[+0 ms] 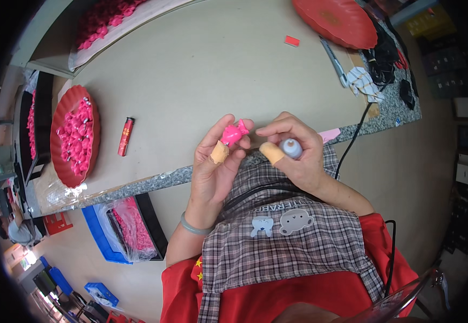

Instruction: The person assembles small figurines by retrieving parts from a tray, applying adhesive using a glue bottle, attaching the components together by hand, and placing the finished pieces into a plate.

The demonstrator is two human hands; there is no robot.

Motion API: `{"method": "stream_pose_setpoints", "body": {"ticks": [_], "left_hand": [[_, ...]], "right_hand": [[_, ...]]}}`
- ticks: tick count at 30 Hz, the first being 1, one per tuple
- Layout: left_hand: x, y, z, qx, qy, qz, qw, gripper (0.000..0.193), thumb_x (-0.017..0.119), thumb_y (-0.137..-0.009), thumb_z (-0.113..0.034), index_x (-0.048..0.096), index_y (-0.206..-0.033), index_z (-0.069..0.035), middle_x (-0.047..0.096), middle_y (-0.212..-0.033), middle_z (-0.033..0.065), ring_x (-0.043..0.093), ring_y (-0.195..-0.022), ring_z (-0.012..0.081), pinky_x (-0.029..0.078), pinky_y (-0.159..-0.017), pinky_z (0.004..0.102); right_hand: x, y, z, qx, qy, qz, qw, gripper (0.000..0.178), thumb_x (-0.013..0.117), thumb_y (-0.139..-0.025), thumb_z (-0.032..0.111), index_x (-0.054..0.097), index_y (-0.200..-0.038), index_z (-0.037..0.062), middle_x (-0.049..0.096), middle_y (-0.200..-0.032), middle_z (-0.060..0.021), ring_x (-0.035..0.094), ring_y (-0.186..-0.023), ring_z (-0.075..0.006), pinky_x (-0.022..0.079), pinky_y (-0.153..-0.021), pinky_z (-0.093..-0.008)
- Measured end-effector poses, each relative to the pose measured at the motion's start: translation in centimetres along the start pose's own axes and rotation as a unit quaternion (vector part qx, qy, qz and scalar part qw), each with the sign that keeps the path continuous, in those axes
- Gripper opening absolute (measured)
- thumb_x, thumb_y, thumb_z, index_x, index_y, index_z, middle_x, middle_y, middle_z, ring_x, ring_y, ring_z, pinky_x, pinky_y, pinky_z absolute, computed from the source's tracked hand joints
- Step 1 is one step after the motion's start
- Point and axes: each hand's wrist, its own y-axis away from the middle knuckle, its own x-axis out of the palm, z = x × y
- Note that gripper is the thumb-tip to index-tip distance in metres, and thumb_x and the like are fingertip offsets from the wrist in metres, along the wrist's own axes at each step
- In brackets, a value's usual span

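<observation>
Between the fingers and thumb of my left hand [212, 167] is a small bright pink plastic figure [233, 133]. A tan cover [219, 153] wraps a fingertip of that hand. My right hand [304, 156] curls around a small pale bottle [291, 148], whose rounded bluish-white end shows beside the thumb. The right thumb wears a tan cover [271, 153] too. Both hands are close together above the table's near edge, a small gap apart. The rest of the bottle is hidden in my palm.
On the table [207, 70], a red scalloped tray [56, 134] of pink pieces stands left, near a red lighter [126, 137]. Far right are another red tray [337, 21], a pen-like tool [334, 62], a crumpled cloth [364, 84] and a black cable [352, 137]. A bin [161, 242] sits below.
</observation>
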Motion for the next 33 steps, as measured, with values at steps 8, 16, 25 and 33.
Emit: {"method": "stream_pose_setpoints", "body": {"ticks": [8,16,25,33], "left_hand": [[-0.6,-0.7,-0.5,-0.013,0.048,0.004,0.999,0.056,0.069,-0.082,-0.009,0.043,-0.130,0.004,0.046,-0.128,0.0258,0.057,-0.100,0.0224,0.054,-0.087,0.0255],[0.3,-0.4,-2.4,0.080,-0.116,-0.028,0.990,0.043,0.065,-0.082,-0.005,0.054,-0.123,0.003,0.057,-0.122,0.0221,0.058,-0.110,0.0229,0.048,-0.093,0.0325],[-1.9,1.1,-14.0,0.313,-0.459,-0.171,0.814,0.037,0.060,-0.081,0.007,0.059,-0.118,0.001,0.054,-0.127,0.0153,0.057,-0.110,0.0209,0.047,-0.093,0.0312],[-2.2,2.3,-24.5,0.333,-0.825,-0.317,0.328,0.044,0.059,-0.079,0.002,0.057,-0.122,-0.004,0.042,-0.138,0.0202,0.047,-0.122,0.0339,0.039,-0.101,0.0406]], "right_hand": [[-0.7,-0.6,-0.2,0.035,0.010,0.004,0.999,0.020,0.063,-0.075,-0.002,0.065,-0.094,0.0041,0.054,-0.079,-0.0018,0.051,-0.072,-0.0090,0.040,-0.064,-0.0222],[-0.3,-1.3,-0.5,0.043,0.034,0.007,0.998,0.018,0.058,-0.078,-0.007,0.063,-0.093,0.0014,0.051,-0.083,-0.0008,0.047,-0.071,-0.0054,0.039,-0.060,-0.0180],[-0.1,-4.2,0.7,0.040,0.037,0.004,0.999,0.016,0.059,-0.075,-0.007,0.063,-0.088,0.0009,0.053,-0.078,-0.0015,0.050,-0.073,-0.0085,0.041,-0.067,-0.0206],[0.6,-7.1,1.2,0.022,0.058,0.032,0.998,0.014,0.061,-0.076,-0.005,0.064,-0.088,0.0011,0.056,-0.079,-0.0028,0.053,-0.073,-0.0097,0.043,-0.066,-0.0216]]}}
